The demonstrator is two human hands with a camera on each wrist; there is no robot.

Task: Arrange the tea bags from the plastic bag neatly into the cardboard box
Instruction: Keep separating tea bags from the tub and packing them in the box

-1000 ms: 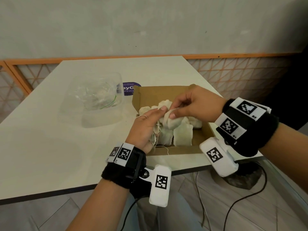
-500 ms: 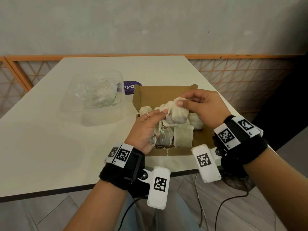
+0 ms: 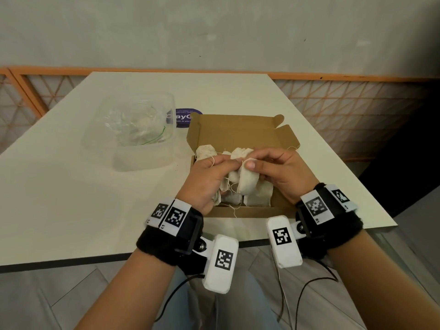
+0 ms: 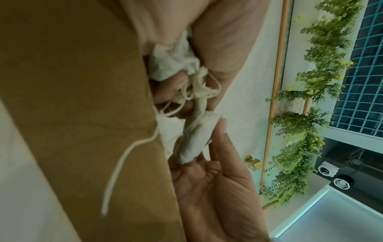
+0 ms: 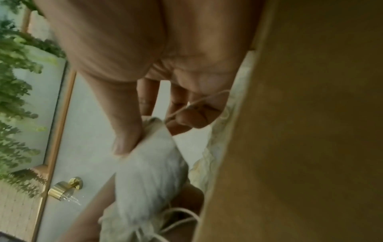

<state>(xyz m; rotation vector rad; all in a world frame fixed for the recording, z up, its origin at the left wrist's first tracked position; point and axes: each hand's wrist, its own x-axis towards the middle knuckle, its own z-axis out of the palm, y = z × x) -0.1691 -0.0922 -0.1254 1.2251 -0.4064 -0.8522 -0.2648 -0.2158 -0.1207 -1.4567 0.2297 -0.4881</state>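
Note:
An open brown cardboard box [image 3: 240,132] sits near the table's front right edge, with several pale tea bags [image 3: 206,151] lying in it. Over the box, my left hand [image 3: 209,179] grips a bunch of tea bags [image 4: 172,62] with tangled strings. My right hand [image 3: 273,170] pinches one tea bag [image 3: 247,184] between thumb and fingers; the same bag [image 5: 149,176] fills the middle of the right wrist view. Both hands meet above the box's near half. The clear plastic bag [image 3: 138,125] lies to the left of the box, crumpled.
A purple round sticker [image 3: 184,117] lies behind the box's left flap. The white table [image 3: 71,186] stretches left of the box. An orange railing [image 3: 333,77] runs behind the table. Cables hang below the table's front edge.
Both hands have come nearer to me and lower over the box. The right hand has turned its tea bag from the far side to hang over the near half.

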